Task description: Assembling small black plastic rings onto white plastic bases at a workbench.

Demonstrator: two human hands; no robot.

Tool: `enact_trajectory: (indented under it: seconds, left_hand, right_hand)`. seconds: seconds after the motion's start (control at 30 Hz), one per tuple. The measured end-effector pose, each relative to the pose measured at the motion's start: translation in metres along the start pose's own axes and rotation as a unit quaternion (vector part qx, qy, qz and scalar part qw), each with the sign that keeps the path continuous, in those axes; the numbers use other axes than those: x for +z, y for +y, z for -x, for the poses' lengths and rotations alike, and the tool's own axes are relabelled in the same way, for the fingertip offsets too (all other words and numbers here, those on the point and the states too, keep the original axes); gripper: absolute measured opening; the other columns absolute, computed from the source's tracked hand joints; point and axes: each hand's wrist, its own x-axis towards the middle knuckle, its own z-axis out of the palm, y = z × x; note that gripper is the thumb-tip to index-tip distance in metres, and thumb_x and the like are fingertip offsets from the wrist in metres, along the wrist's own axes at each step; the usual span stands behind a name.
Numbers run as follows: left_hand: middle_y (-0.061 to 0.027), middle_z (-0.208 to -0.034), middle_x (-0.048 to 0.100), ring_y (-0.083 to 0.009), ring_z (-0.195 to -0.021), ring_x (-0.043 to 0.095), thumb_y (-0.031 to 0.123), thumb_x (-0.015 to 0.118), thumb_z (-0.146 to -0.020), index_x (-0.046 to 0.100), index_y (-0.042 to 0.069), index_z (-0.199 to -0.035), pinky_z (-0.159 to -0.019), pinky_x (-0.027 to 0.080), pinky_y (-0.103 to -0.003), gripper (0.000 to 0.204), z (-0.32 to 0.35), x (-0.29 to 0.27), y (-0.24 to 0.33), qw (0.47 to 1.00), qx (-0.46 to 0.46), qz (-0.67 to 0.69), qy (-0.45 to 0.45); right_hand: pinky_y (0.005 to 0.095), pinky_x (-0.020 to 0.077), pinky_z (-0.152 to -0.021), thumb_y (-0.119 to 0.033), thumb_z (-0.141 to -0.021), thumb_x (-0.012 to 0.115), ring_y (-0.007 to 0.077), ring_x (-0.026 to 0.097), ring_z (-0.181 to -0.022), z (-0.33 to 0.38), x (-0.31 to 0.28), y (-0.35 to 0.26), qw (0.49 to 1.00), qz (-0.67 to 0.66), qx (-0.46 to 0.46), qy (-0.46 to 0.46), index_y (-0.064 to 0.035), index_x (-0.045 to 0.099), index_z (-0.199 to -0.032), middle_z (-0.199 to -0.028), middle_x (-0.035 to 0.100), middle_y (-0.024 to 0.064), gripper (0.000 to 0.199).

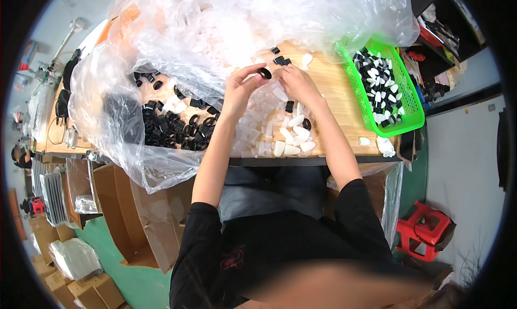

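Between the thumb and fingers of my left hand [245, 85] is a glossy black ring-shaped part [264, 73]. My right hand [299, 84] is beside it, its fingers bent together; what they hold, if anything, is hidden. Just beyond the right fingertips lie small black parts [282, 60]. Below my hands a heap of translucent plastic pieces [253, 127] spreads over the wooden table [329, 74]. White pointed caps [291, 149] lie near the table's front edge, with a black ring [306, 123] beside them. Many black rings [188, 134] are piled to the left.
A green basket [416, 119] with black and white parts stands at the right. Clear plastic sheeting [91, 101] covers the table's left and far sides. Cardboard boxes [123, 212] are below the table at left. A red stool [428, 228] stands at lower right.
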Motion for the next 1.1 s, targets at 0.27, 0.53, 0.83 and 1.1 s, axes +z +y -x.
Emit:
enact_trajectory:
  seconds: [0.27,0.53,0.83,1.1]
  left_hand:
    - [-0.0082,-0.105,0.067,-0.0139,-0.096,0.065,0.002,0.056,-0.095,0.060,-0.001,-0.122,-0.092,0.053,-0.028,0.028,0.003,0.000,0.005,0.999,0.000,0.018,0.033]
    - [-0.0087,-0.107,0.066,-0.0154,-0.097,0.066,0.003,0.056,-0.095,0.060,-0.002,-0.122,-0.092,0.053,-0.027,0.028,0.001,0.002,0.006,0.999,-0.001,0.015,0.040]
    - [-0.0098,-0.109,0.066,-0.0171,-0.096,0.066,0.002,0.060,-0.091,0.061,-0.002,-0.121,-0.092,0.052,-0.030,0.031,0.001,-0.002,0.000,0.999,0.004,0.020,0.035]
    - [-0.0101,-0.108,0.066,-0.0180,-0.094,0.067,0.001,0.060,-0.090,0.062,-0.001,-0.117,-0.090,0.054,-0.032,0.027,0.002,0.001,0.001,0.999,0.017,0.005,0.044]
  right_hand:
    - [0.0374,0.0503,-0.075,-0.003,-0.083,0.060,0.0286,0.062,-0.084,0.007,-0.025,0.003,0.992,-0.053,0.107,0.040,-0.0062,0.064,-0.104,-0.092,0.062,0.0134,0.022]
    - [0.0355,0.0501,-0.072,-0.009,-0.083,0.063,0.0265,0.063,-0.080,0.011,-0.033,0.000,0.987,-0.079,0.103,-0.096,-0.0026,0.061,-0.088,-0.086,0.063,0.0131,0.008]
    - [0.0352,0.0504,-0.070,-0.019,-0.079,0.072,0.0265,0.064,-0.074,0.017,-0.043,-0.003,0.962,0.003,0.141,-0.234,-0.0018,0.063,-0.079,-0.080,0.065,0.0127,0.019]
    - [0.0326,0.0511,-0.068,-0.015,-0.081,0.071,0.0219,0.065,-0.073,0.001,-0.048,-0.020,0.946,-0.279,0.163,0.007,0.0004,0.063,-0.082,-0.082,0.068,0.0120,0.017]
